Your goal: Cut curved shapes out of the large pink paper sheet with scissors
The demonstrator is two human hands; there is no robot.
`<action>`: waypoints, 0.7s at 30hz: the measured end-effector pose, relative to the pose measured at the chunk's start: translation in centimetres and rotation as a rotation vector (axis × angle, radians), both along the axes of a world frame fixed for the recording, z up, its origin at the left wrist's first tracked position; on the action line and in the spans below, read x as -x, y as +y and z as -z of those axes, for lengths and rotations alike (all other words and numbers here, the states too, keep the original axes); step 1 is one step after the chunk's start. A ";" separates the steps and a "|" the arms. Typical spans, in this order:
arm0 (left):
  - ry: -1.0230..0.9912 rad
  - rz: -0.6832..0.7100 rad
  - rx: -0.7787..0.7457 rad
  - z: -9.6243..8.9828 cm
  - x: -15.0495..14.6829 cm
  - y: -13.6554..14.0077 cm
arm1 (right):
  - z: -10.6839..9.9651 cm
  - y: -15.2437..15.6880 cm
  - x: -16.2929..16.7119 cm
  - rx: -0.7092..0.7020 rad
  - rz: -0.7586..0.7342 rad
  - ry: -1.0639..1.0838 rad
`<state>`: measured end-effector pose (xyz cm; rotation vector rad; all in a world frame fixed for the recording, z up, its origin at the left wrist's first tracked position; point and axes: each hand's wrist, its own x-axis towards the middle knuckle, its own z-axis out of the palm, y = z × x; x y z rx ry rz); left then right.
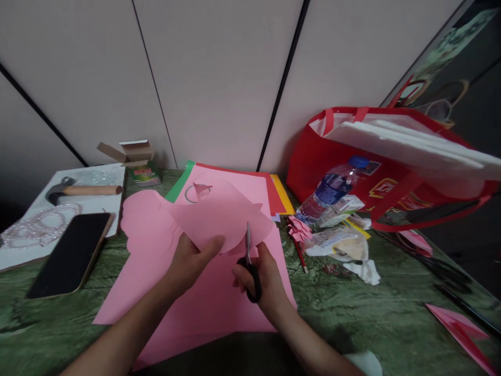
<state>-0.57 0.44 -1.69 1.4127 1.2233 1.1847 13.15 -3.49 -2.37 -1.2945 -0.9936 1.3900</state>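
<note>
One pink paper piece (219, 216), above pink sheets (230, 316) on the bench (332, 308): my left fingers (213, 248) pinch it, apparently for steadiness; my right fingers (243, 278) grip scissors (248, 250) at its near edge.

Pink paper (223, 211) is held up, tilted, its near edge curved. Black-handled scissors (248, 250) meet it, blades pointing away.

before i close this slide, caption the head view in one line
Left hand grips a pink paper piece as the right hand holds black-handled scissors at its edge, over pink sheets.
</note>
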 end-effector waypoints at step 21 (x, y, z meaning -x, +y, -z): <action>-0.026 -0.016 0.054 -0.3 -1.6 -1.5 | 1.7 0.1 -0.5 -0.112 -0.049 0.051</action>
